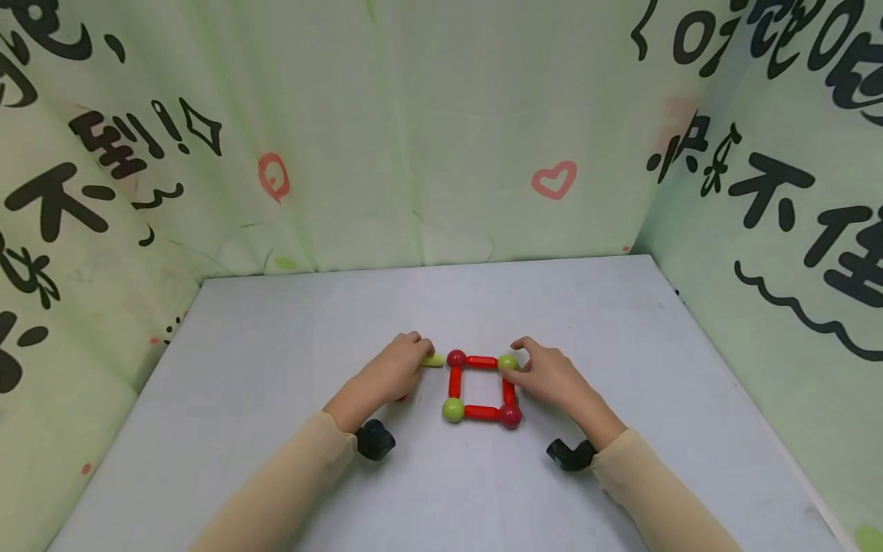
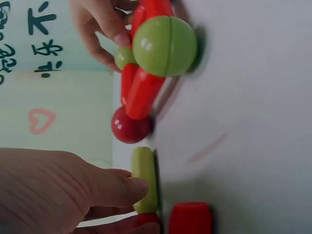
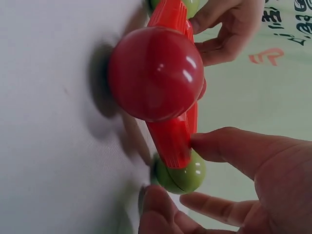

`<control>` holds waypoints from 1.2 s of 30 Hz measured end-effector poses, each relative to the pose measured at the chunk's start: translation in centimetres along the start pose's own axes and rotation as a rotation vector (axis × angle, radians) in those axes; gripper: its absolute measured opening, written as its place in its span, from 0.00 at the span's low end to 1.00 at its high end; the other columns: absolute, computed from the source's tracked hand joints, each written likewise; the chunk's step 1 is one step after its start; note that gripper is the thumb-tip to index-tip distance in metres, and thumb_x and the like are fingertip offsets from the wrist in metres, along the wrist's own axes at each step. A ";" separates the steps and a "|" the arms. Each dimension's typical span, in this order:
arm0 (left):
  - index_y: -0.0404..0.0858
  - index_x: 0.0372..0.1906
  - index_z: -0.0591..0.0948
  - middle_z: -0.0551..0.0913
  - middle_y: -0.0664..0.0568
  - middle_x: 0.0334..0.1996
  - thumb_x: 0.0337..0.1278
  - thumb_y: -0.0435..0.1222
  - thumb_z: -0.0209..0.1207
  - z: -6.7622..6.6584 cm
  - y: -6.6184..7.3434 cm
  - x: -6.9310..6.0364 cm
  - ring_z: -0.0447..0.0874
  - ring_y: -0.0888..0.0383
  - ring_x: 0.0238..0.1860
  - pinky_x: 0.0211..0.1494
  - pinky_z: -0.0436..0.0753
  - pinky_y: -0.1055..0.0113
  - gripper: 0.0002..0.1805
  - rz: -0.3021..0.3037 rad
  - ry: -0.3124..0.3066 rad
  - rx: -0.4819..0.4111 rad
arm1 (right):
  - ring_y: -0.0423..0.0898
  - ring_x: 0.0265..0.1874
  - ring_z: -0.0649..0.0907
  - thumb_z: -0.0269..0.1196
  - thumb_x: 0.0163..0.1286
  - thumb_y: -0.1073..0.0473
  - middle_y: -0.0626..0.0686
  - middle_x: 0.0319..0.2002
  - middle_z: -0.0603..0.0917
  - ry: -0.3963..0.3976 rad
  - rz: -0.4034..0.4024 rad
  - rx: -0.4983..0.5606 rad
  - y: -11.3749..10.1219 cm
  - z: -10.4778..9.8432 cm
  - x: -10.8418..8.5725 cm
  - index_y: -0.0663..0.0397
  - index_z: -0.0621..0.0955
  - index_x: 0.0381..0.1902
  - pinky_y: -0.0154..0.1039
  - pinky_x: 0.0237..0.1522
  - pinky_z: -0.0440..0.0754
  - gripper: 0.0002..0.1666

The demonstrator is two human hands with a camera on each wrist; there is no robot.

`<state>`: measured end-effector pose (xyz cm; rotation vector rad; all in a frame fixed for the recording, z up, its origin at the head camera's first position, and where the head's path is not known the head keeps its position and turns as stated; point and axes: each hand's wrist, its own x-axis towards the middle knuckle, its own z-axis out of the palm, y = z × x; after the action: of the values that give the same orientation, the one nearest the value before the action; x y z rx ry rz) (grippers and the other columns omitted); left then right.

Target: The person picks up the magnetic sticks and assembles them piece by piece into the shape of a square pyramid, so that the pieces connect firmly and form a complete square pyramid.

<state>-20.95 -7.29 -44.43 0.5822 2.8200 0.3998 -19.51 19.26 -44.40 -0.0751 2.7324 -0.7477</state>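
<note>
A square of red rods with balls at its corners lies on the white table; the near right ball (image 1: pixel 510 415) is red and the near left ball (image 1: pixel 453 409) green. Just left of the far-left red ball (image 1: pixel 457 359), my left hand (image 1: pixel 400 364) pinches a yellow-green rod (image 2: pixel 144 183), which is apart from that ball. My right hand (image 1: pixel 552 376) holds the far-right green ball (image 3: pixel 181 175) between thumb and fingers. The thumb also touches the end of the red rod (image 3: pixel 170 141) there. Part of that ball is hidden by the hand.
Another red rod (image 2: pixel 191 218) lies beside the left hand, mostly hidden under it in the head view. The white table (image 1: pixel 303 322) is bordered by pale green curtains (image 1: pixel 414 153) with black writing at the back and sides. Each wrist carries a black camera (image 1: pixel 375 440).
</note>
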 end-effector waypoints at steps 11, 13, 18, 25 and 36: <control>0.41 0.58 0.78 0.79 0.46 0.46 0.70 0.29 0.60 0.4 -1.8 1.0 0.73 0.51 0.48 0.54 0.83 0.60 0.15 -0.057 -0.015 0.086 | 0.46 0.19 0.81 0.67 0.71 0.51 0.53 0.26 0.81 -0.061 0.007 0.140 0.3 0.5 -0.4 0.56 0.73 0.66 0.36 0.28 0.80 0.30; 0.40 0.59 0.77 0.79 0.46 0.47 0.71 0.30 0.59 0.4 -1.8 1.0 0.73 0.50 0.49 0.54 0.82 0.60 0.15 -0.055 -0.021 0.078 | 0.46 0.19 0.81 0.67 0.71 0.51 0.53 0.26 0.81 -0.061 0.009 0.142 0.3 0.5 -0.4 0.56 0.73 0.66 0.36 0.27 0.80 0.30; 0.39 0.58 0.75 0.82 0.46 0.48 0.74 0.35 0.59 0.2 -1.7 0.9 0.74 0.50 0.49 0.55 0.82 0.59 0.14 -0.076 0.002 -0.007 | 0.46 0.19 0.81 0.68 0.71 0.51 0.53 0.26 0.81 -0.056 0.012 0.142 0.3 0.6 -0.4 0.56 0.73 0.66 0.36 0.27 0.80 0.31; 0.36 0.55 0.79 0.82 0.46 0.48 0.72 0.36 0.62 -0.4 -0.7 0.9 0.76 0.51 0.49 0.57 0.82 0.59 0.13 -0.063 0.091 -0.134 | 0.46 0.19 0.81 0.67 0.72 0.52 0.53 0.26 0.82 -0.061 0.005 0.163 0.4 0.7 -0.2 0.56 0.73 0.66 0.36 0.28 0.80 0.30; 0.38 0.49 0.81 0.87 0.49 0.42 0.65 0.35 0.67 -0.4 1.1 1.5 0.84 0.55 0.43 0.47 0.86 0.65 0.11 -0.061 0.165 -0.490 | 0.45 0.19 0.82 0.67 0.72 0.54 0.53 0.28 0.83 -0.071 0.001 0.212 0.4 0.7 -0.1 0.58 0.72 0.68 0.36 0.28 0.84 0.31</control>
<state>-21.99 -5.76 -43.97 0.3682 2.7206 1.1265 -19.15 19.23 -45.15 -0.0520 2.5699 -1.0086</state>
